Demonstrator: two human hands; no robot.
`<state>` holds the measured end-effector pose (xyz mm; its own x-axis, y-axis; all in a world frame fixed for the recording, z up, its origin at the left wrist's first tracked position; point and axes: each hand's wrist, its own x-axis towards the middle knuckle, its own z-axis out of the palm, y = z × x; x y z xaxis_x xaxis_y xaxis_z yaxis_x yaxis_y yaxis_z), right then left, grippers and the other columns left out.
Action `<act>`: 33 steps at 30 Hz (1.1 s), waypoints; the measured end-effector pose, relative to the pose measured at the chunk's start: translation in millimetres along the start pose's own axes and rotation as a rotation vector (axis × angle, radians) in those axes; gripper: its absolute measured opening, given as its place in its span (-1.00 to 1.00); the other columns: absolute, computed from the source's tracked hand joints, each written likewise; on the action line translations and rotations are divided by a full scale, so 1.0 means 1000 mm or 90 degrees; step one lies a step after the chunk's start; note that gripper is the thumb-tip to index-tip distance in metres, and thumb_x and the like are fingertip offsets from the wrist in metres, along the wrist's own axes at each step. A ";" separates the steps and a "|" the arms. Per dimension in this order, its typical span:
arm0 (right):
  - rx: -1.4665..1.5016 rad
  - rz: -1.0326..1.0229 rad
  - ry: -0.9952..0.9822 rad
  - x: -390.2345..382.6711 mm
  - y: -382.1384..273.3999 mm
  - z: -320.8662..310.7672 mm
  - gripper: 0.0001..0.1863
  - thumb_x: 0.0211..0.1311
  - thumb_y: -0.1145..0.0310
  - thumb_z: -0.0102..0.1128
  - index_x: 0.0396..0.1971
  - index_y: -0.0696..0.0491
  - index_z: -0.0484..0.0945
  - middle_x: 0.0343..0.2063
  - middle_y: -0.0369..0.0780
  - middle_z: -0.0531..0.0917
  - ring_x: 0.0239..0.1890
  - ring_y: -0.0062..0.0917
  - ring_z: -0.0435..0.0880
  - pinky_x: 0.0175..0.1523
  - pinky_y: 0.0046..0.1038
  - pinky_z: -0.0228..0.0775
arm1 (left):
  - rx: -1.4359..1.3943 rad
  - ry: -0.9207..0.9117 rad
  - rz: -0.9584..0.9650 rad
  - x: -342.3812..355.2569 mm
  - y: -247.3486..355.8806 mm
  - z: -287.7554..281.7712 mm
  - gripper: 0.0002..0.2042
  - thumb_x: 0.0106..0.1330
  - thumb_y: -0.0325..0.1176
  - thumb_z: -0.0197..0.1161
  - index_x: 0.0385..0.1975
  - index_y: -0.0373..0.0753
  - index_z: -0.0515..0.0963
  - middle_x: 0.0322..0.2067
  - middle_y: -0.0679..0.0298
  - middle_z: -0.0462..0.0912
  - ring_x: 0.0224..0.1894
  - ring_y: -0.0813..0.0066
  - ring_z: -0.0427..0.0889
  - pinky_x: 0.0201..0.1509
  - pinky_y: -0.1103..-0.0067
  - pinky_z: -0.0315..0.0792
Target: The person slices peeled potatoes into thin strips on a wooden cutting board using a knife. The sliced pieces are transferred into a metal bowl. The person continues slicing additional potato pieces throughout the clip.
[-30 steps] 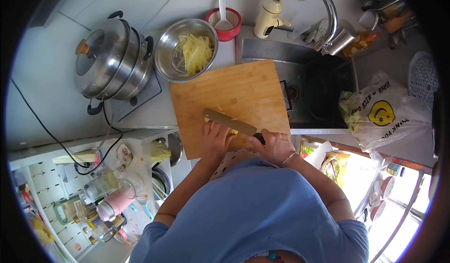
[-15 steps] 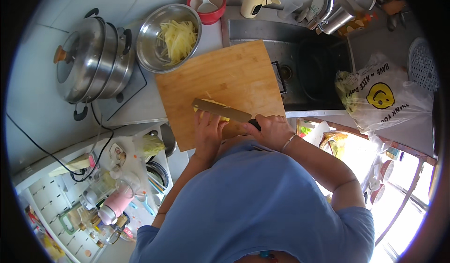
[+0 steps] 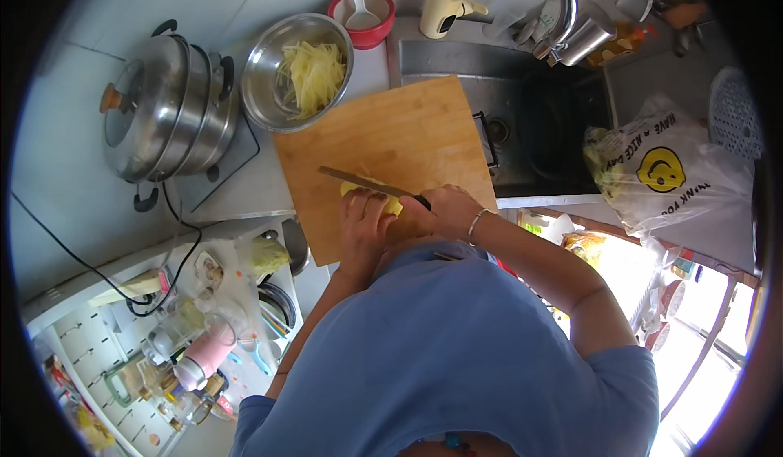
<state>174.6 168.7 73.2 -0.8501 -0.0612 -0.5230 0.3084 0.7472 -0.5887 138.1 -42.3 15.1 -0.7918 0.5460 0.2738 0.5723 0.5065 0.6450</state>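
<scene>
My right hand [image 3: 451, 214] is closed round the black handle of a kitchen knife [image 3: 365, 181], whose blade slants to the far left and shows nearly edge-on. Just behind the blade is a piece of peeled yellow potato [image 3: 395, 207], pressed onto the wooden cutting board [image 3: 391, 127] by the bent fingers of my left hand [image 3: 364, 227]. My left fingers partly cover the potato. A few thin shreds lie by the blade on its far side. Beyond the board's far left corner, a steel bowl [image 3: 254, 74] holds a heap of pale yellow strips [image 3: 314, 78].
Left of the bowl stands a steel steamer pot [image 3: 167, 106] on a hob. A red bowl [image 3: 371, 36] with a white spoon is behind. The sink [image 3: 424, 53] adjoins the board's right side, with a plastic bag [image 3: 677, 163] further right. Shelves with a pink bottle [image 3: 205, 351] are lower left.
The knife blade has turned from showing its broad side to nearly edge-on, and its tip has shifted left. My right hand has moved slightly left and away from me. My left hand stays on the potato.
</scene>
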 end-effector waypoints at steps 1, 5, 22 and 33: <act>-0.008 0.003 0.006 0.009 0.005 0.008 -0.20 0.55 -0.32 -0.15 -0.24 0.18 0.75 -0.27 0.14 0.75 -0.06 0.10 0.70 0.19 -0.05 0.47 | 0.000 0.004 0.003 0.000 -0.001 0.000 -0.59 0.07 -0.50 0.51 -0.02 -0.21 0.65 0.06 0.14 0.60 0.19 -0.04 0.49 0.26 0.20 0.42; -0.022 0.060 0.007 0.028 0.008 0.024 -0.20 0.55 -0.31 -0.14 -0.27 0.20 0.75 -0.28 0.16 0.75 -0.03 0.10 0.70 0.20 -0.02 0.48 | 0.008 0.024 0.008 -0.004 -0.003 0.002 -0.59 0.05 -0.47 0.52 -0.05 -0.21 0.65 0.04 0.14 0.60 0.14 -0.03 0.52 0.26 0.18 0.39; 0.006 0.035 -0.033 -0.018 0.000 0.000 -0.23 0.56 -0.31 -0.19 -0.08 0.13 0.74 -0.14 0.17 0.74 0.08 0.08 0.66 0.28 -0.02 0.40 | 0.010 0.000 -0.025 -0.001 0.005 -0.001 -0.54 0.04 -0.53 0.51 0.02 -0.18 0.65 0.06 0.16 0.61 0.22 -0.03 0.46 0.30 0.20 0.40; -0.062 0.038 -0.016 0.039 0.011 0.038 -0.41 0.60 -0.16 -0.12 -0.08 0.04 0.73 -0.22 0.08 0.76 -0.16 0.12 0.71 0.03 -0.01 0.53 | 0.003 0.011 -0.001 -0.005 -0.003 0.002 -0.59 0.06 -0.50 0.51 -0.03 -0.20 0.64 0.05 0.15 0.60 0.21 -0.02 0.48 0.30 0.20 0.39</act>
<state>160.6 149.1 22.9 -0.8204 -0.0304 -0.5710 0.3139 0.8107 -0.4942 140.4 -45.3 10.2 -0.7964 0.5337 0.2843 0.5716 0.5109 0.6421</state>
